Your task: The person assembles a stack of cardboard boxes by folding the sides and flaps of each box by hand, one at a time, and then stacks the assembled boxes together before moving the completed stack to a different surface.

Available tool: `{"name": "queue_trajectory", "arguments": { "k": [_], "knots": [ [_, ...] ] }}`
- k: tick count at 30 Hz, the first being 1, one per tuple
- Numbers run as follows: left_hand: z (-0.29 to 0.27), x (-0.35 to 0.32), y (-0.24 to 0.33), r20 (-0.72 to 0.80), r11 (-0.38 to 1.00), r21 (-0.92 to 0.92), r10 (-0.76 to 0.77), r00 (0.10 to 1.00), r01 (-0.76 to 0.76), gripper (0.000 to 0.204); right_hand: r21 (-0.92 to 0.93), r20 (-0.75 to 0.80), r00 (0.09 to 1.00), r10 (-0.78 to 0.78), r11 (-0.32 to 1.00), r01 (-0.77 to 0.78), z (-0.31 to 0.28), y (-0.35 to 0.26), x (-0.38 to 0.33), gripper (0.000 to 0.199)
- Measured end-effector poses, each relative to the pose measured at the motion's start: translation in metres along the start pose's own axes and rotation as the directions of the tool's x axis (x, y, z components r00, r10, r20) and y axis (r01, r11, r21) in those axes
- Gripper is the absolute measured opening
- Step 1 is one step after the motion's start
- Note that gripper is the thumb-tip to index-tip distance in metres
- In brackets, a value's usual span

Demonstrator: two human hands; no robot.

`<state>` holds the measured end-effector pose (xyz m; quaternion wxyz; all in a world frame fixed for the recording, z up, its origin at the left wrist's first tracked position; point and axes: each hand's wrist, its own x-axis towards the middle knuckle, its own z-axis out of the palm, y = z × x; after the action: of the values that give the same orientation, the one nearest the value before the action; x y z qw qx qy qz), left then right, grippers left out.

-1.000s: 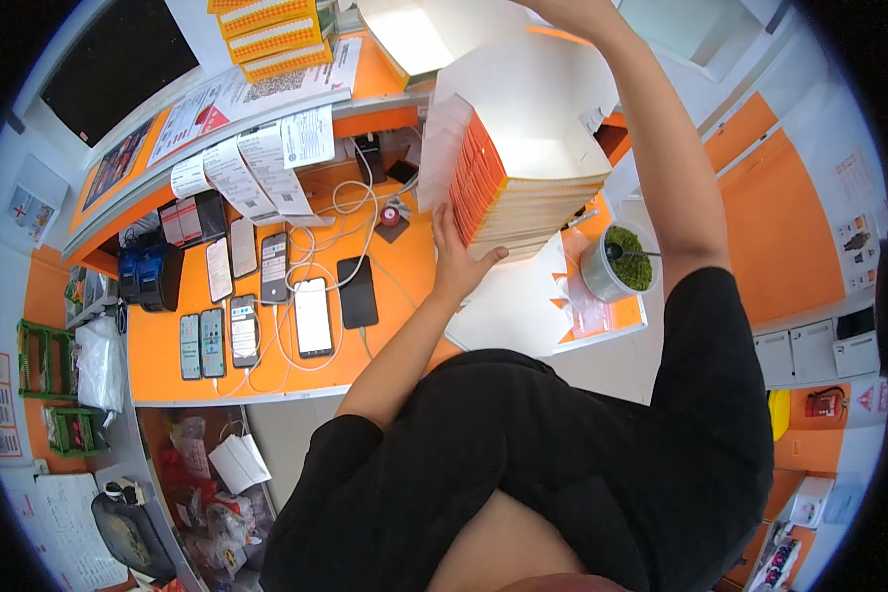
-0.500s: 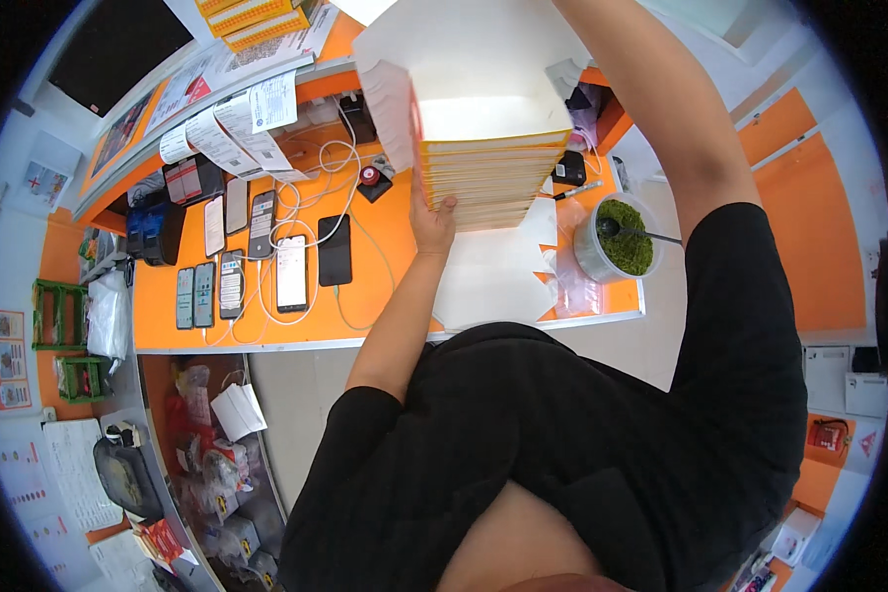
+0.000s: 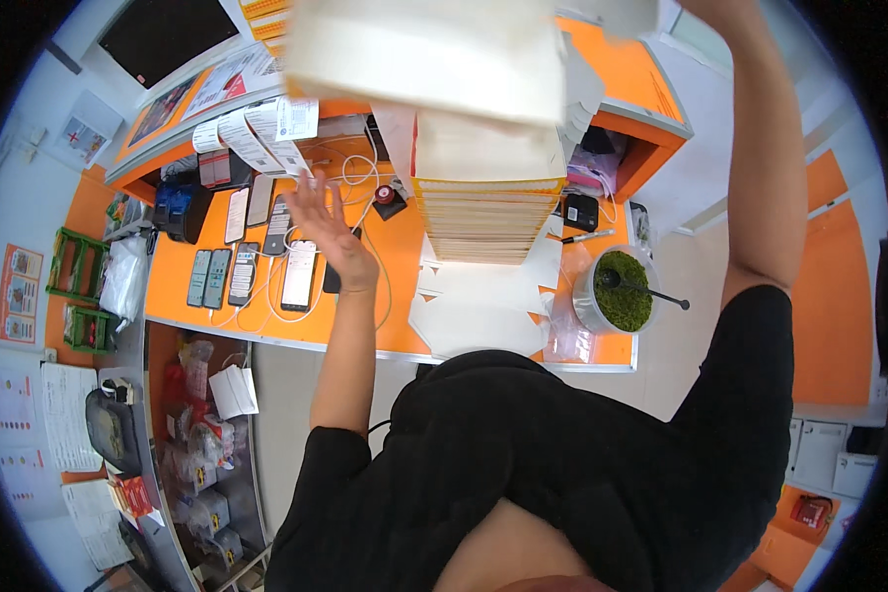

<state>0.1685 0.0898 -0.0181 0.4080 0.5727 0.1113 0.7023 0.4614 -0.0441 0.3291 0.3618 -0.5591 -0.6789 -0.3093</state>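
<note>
A tall stack of nested white card trays with yellow edges [image 3: 488,217] stands on the orange counter. Above it, a pale, motion-smeared white card piece [image 3: 424,59] covers the stack's upper part. My left hand [image 3: 335,242] is open, fingers spread, over the phones to the left of the stack; it holds nothing. Raised to the upper edge, my right hand [image 3: 722,12] is mostly cut off there, so its fingers and anything in them are hidden. Flat white card blanks [image 3: 479,311] lie under and in front of the stack.
Several phones with white cables, such as a lit phone [image 3: 298,276], lie on the counter's left. At the right are a tub of green flakes [image 3: 622,296] with a black spoon, a marker [image 3: 587,237] and a clear plastic bag [image 3: 570,335]. Paper slips [image 3: 257,138] hang from the shelf.
My left hand has left the stack's side and moved left, opening. A white card piece now shows blurred above the stack. My right arm has shifted rightward, and the view has shifted slightly.
</note>
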Motion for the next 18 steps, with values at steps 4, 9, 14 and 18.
{"name": "queue_trajectory", "arguments": {
  "k": [4, 9, 14, 18],
  "knots": [
    [0.051, 0.059, 0.067, 0.321, 0.959, 0.054, 0.247, 0.914, -0.278, 0.124, -0.015, 0.265, 0.963, -0.045, 0.999, 0.05, 0.019, -0.001, -0.029, 0.016],
    [0.085, 0.064, 0.044, 0.469, 0.872, 0.367, 0.128, 0.874, -0.324, 0.085, 0.142, 0.165, 0.977, -0.132, 0.984, 0.108, 0.038, 0.027, -0.056, 0.024],
    [0.096, 0.031, 0.064, 0.192, 0.959, 0.281, -0.089, 0.977, 0.032, 0.079, 0.218, -0.091, 0.974, 0.209, 0.958, -0.185, 0.032, 0.031, -0.104, 0.035],
    [0.086, 0.021, 0.044, 0.26, 0.858, 0.504, -0.045, 0.965, -0.096, 0.083, 0.382, -0.173, 0.926, 0.335, 0.89, -0.25, 0.05, 0.016, -0.18, 0.036]
  ]
}}
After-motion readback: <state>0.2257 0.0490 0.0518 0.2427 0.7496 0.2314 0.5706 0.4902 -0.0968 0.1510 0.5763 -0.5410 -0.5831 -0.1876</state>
